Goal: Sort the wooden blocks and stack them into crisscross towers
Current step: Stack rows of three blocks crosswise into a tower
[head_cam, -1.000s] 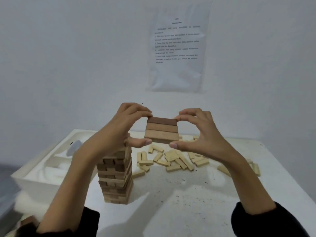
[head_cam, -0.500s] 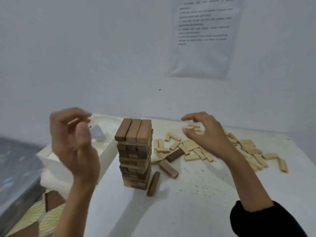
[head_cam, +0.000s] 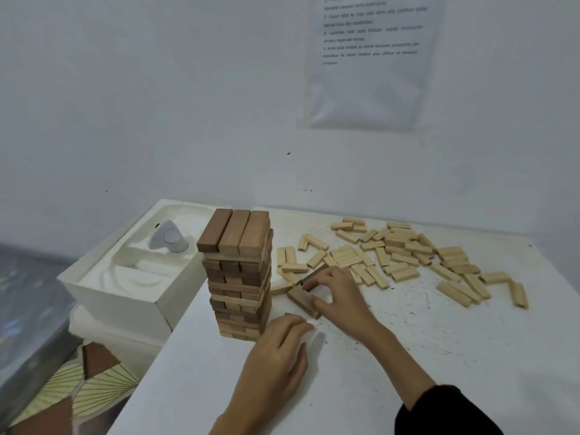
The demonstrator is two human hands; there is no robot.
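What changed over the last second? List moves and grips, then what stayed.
The three dark blocks went from both hands onto the tower and were let go. Both hands then dropped to the table: the left hand grips a dark block at the tower's foot, the right hand pinches loose dark blocks beside it. Pale blocks and white box stayed put.
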